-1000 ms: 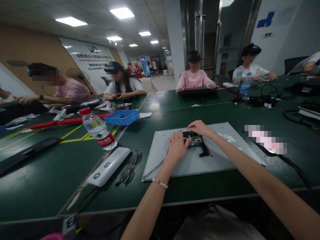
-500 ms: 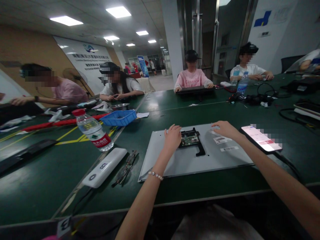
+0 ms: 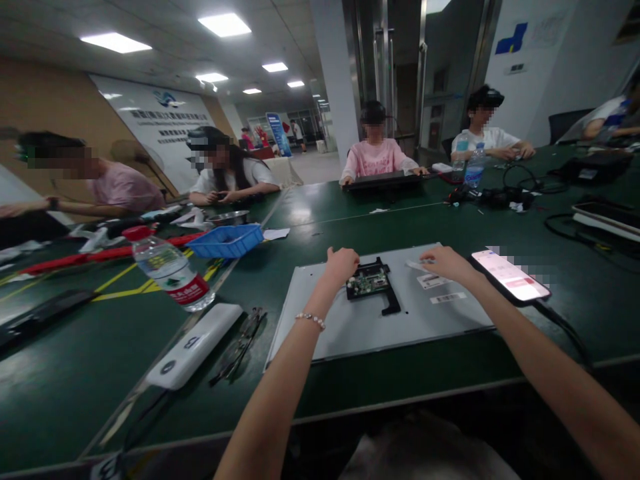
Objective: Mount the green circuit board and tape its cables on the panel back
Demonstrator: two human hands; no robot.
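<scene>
A flat grey display panel (image 3: 330, 333) lies back side up in front of me. On it sits a black bracket (image 3: 393, 308) with a green circuit board (image 3: 367, 283). My left hand (image 3: 342, 264) is at the upper left corner of the bracket, its fingers curled down and largely hidden; what they grip cannot be made out. On the panel's right side, my right hand (image 3: 445, 263) has its fingers pinched at a small whitish strip (image 3: 414, 265), just above the white labels (image 3: 434, 281).
A lit phone (image 3: 510, 275) with a cable lies right of the panel. To the left are eyeglasses (image 3: 240, 347), a white power bank (image 3: 197, 347), a tilted water bottle (image 3: 173, 273) and a blue tray (image 3: 227, 241). Several people sit around the green table (image 3: 330, 230).
My left hand's fingers have curled in at the bracket's corner. My right hand has closed from reaching fingers to a pinch, and a whitish strip now shows there. The view has shifted slightly.
</scene>
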